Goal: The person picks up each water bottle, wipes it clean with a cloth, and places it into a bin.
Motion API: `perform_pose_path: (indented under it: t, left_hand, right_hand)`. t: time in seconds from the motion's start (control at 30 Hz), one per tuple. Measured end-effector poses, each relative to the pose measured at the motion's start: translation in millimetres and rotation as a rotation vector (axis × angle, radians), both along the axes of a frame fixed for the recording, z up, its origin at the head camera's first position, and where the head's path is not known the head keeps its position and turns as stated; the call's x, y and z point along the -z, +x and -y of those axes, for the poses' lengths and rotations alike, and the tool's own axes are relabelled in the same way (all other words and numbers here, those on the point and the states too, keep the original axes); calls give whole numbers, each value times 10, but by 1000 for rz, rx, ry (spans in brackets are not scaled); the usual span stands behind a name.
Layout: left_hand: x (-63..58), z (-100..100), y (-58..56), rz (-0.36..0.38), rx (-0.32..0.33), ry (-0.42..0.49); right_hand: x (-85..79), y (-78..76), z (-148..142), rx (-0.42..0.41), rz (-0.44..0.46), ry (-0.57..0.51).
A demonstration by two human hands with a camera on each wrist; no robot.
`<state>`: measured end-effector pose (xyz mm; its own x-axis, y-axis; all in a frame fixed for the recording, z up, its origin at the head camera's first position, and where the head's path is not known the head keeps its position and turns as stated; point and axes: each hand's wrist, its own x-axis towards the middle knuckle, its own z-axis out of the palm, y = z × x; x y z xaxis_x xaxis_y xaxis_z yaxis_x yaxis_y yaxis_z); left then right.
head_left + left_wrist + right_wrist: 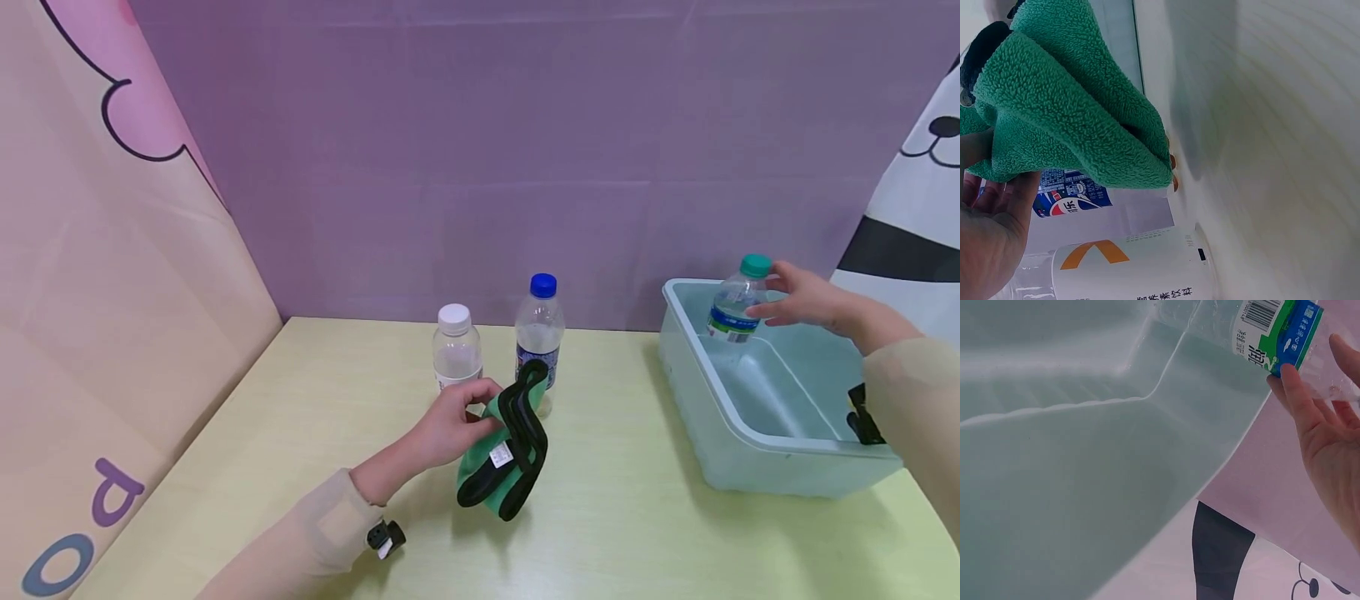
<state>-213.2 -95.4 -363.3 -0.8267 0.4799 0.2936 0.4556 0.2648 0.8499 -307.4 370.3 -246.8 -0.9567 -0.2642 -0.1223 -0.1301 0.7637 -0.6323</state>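
Observation:
My left hand (453, 421) pinches a folded green cloth (1072, 100) with black edging and a small white tag, above the table. The cloth hangs in front of a clear bottle with a blue cap (543, 285) and covers part of it. Beside that, a clear bottle with a white cap (454, 320) stands just behind the left hand. On the right, my right hand (806, 298) holds a clear bottle with a green cap (738, 304) and a blue-green label. This bottle leans slightly, its lower part inside the rim of a pale blue bin (720, 392).
The bin stands at the right side of the pale wooden table (600, 517). A purple backdrop (450, 167) rises behind the table's far edge. Printed cloth panels (112, 333) flank both sides.

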Motion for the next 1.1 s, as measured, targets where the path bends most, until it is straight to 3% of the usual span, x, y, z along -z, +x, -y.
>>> perform_pose_path:
  t: [0.4,0.83,1.1]
  left_hand:
    - [-5,20,17,19,-4,2]
    - [43,64,24,-2,6,3]
    - [30,125,55,0,-10,-8]
  right_hand:
    - [16,38,-24,28,29,15]
    - [-39,173,-179,41,-10,109]
    - [-88,295,-216,26,-48,113]
